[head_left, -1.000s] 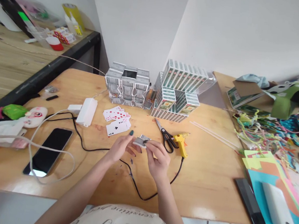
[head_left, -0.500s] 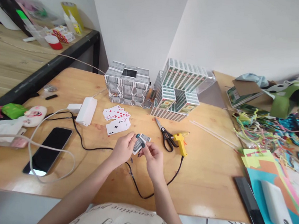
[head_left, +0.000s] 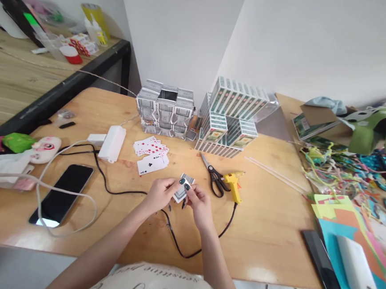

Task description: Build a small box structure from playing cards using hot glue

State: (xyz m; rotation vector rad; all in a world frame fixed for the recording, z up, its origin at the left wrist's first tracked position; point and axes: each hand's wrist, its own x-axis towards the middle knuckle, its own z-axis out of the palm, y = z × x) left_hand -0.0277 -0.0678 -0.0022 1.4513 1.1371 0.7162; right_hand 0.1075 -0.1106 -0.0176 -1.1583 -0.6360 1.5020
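Observation:
Near the front middle of the table, my left hand (head_left: 163,193) and my right hand (head_left: 200,204) both pinch a playing card (head_left: 179,194), its grey patterned back facing up. My two thumbs press close together on its upper part. Behind it another card back (head_left: 189,179) shows in part; whether it is held or lying on the table I cannot tell. Face-up playing cards (head_left: 152,162) lie in two loose groups beyond my left hand. Black-handled scissors (head_left: 215,178) and a yellow glue gun (head_left: 233,185) rest to the right of my hands.
A structure built of cards (head_left: 165,111) stands at the back, beside stacked card boxes (head_left: 236,99). White sticks (head_left: 274,173) lie to the right. A phone (head_left: 62,194), a white adapter (head_left: 112,143) and cables occupy the left. Coloured paper (head_left: 344,218) and craft scraps cover the right end.
My left thumb has moved right and down across the card, next to my right thumb. The card has turned slightly in my fingers. The things on the table have stayed in place.

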